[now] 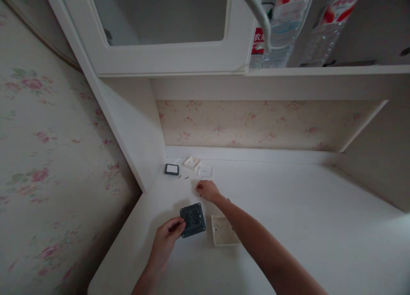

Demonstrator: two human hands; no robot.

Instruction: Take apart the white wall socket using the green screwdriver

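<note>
My left hand [168,235] grips the left edge of a dark grey socket module [193,219] that rests on the white desk [288,226]. My right hand [207,190] reaches farther back with its fingers pinched together at a tiny dark screw on the desk. What the pinch holds is too small to make out. A white square mounting box [224,231] lies just right of the module, partly under my right forearm.
At the back left of the desk lie a small dark module with a white face [171,169], a white frame [191,163], a flat white plate [205,171] and two loose screws [183,177]. A white cabinet side [134,128] stands left. Bottles [282,25] stand on the shelf above.
</note>
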